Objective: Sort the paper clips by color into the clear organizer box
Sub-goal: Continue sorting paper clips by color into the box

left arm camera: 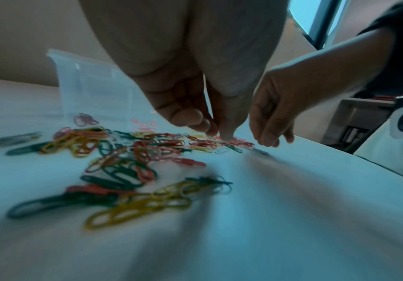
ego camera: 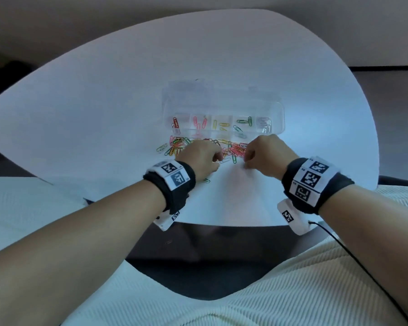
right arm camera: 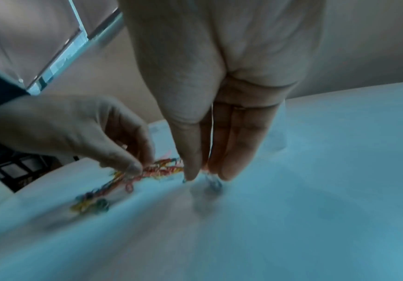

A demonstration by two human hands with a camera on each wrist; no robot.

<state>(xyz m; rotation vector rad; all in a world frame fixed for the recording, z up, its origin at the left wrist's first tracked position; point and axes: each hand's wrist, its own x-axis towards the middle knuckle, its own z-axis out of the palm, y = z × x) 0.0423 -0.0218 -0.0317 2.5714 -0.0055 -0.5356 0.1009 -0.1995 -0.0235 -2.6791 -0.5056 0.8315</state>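
The clear organizer box (ego camera: 278, 114) lies open beyond a heap of mixed paper clips (ego camera: 179, 147); its compartments hold red, pink, yellow, green and pale clips. My left hand (left arm camera: 217, 133) points down into the heap, thumb and fingertips pinched together on a clip among the red ones (left arm camera: 203, 143). Close to its right, my right hand (right arm camera: 207, 177) reaches down to the table, and its thumb and fingers pinch a pale clip (right arm camera: 214, 183) at the heap's near edge. Both hands' fingertips are hidden in the head view.
The white table (ego camera: 104, 102) is rounded, and its near edge runs just under my wrists. One stray green clip (ego camera: 206, 180) lies by my left wrist. The box's lid (left arm camera: 94, 83) stands up behind the heap. A black cable (ego camera: 353, 257) trails from my right wrist.
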